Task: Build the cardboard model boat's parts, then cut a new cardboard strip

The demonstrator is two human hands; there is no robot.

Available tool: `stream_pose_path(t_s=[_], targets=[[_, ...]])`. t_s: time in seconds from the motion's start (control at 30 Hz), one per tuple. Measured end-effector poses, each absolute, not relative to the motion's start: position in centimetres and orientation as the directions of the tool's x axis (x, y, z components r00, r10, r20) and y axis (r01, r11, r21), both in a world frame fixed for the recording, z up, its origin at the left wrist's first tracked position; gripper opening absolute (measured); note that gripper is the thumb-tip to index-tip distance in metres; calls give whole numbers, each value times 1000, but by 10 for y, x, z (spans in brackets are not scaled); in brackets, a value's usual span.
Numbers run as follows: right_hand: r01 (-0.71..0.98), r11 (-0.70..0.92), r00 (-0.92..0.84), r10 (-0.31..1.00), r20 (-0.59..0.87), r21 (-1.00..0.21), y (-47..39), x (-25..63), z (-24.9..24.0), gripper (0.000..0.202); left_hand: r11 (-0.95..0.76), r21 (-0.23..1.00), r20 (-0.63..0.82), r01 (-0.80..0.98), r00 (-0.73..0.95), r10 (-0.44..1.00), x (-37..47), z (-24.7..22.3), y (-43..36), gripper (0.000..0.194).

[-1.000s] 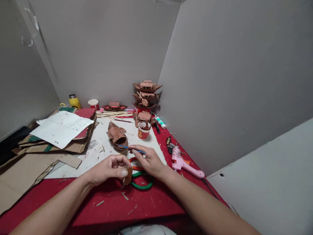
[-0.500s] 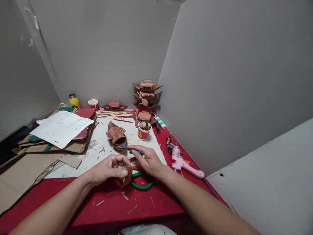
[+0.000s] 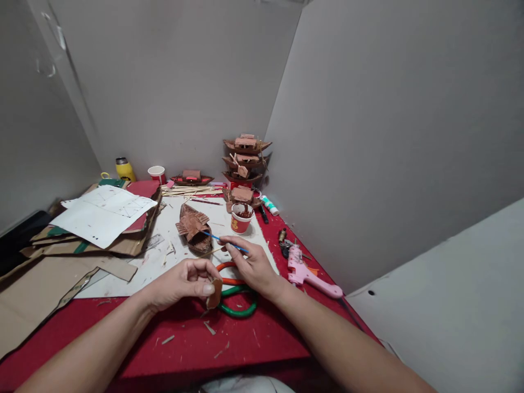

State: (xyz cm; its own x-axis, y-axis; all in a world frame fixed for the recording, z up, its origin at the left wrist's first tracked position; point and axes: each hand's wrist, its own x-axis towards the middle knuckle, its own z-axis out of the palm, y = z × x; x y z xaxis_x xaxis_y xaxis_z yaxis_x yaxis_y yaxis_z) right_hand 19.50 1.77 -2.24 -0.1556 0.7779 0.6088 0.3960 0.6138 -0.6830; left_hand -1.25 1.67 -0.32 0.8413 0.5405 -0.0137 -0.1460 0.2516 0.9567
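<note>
My left hand (image 3: 192, 281) pinches a small brown piece of cardboard (image 3: 214, 295) between thumb and fingers. In my right hand (image 3: 249, 266) is a thin blue brush (image 3: 229, 242), its tip pointing left at the roof of a brown model boat (image 3: 194, 228). Whether the tip touches the boat I cannot tell. A thin light stick (image 3: 213, 252) shows beneath the right fingers. Just beyond that hand stands a red and white cup (image 3: 241, 219) with brown paint inside. Green and orange scissors handles (image 3: 238, 312) lie between and under my hands.
Stacked model boats (image 3: 246, 158) stand at the back right. A pink glue gun (image 3: 307, 275) lies on the right. Cardboard (image 3: 36, 289) and white paper sheets (image 3: 104, 215) cover the left. Thin wooden sticks (image 3: 192, 190) and a yellow bottle (image 3: 125, 170) are behind.
My right hand has shifted slightly right, and the brush tip has moved up along the boat. The boat has turned or shifted slightly. My left hand looks almost unmoved.
</note>
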Motion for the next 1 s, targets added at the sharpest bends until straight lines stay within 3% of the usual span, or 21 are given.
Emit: stream_pose_path(t_s=[0.17,0.4,0.77,1.0], targets=[[388,638,-206,764,612,-665,16,194,-22,24,240,962,-25,-133,829,558,-13,-3,17,34],[405,558,-51,805,591,-725,18,197,-22,25,241,960,-14,-143,835,550,-11,-1,15,34],[366,621,-203,780,592,-693,16,195,-21,24,251,959,-27,-135,833,552,-13,-2,16,33],[322,541,-2,821,571,-777,19,200,-21,25,241,965,-52,-103,825,563,-13,0,16,35]])
